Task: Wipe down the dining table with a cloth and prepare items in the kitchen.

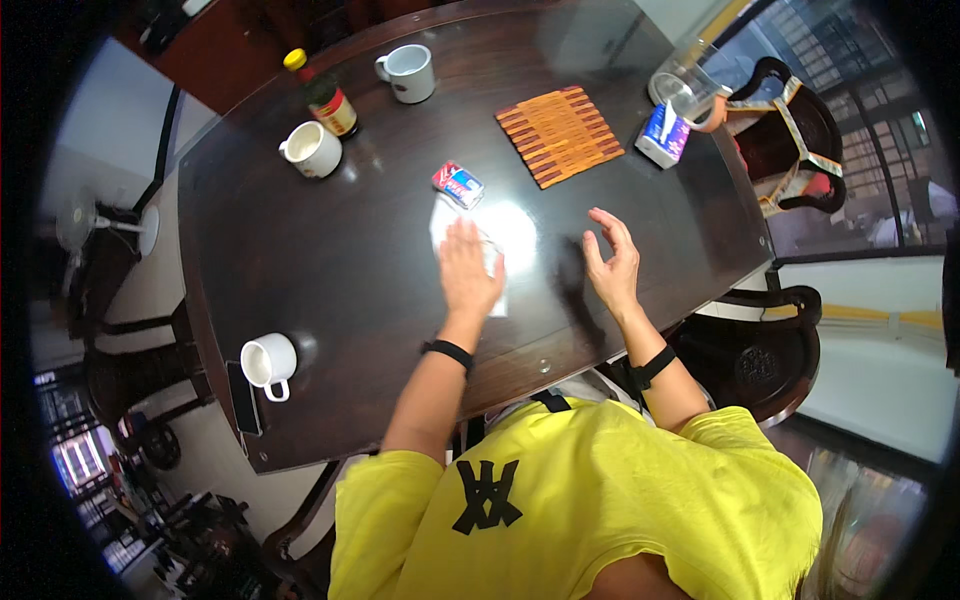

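My left hand [466,270] lies palm down with its fingers stretched out over a white tissue or cloth [442,217] on the dark wooden table [360,262]. Part of the white piece is hidden beneath the palm. Just beyond my left fingertips is a small red and blue packet [459,184] that bears writing. To the right, my right hand [616,262] hovers over the tabletop, empty, its thumb and fingers curved apart. The nearest thing ahead of it is a slatted wooden placemat [559,137] in orange and dark brown.
Three mugs, a near one [268,362], a patterned one [312,150] and a far one [411,73], stand leftward and at the back. Also there: a yellow-capped sauce bottle [332,109], a phone [243,399], a tissue pack [664,135] and a clear pitcher [679,86]. Dark wooden chairs [750,360] surround the table.
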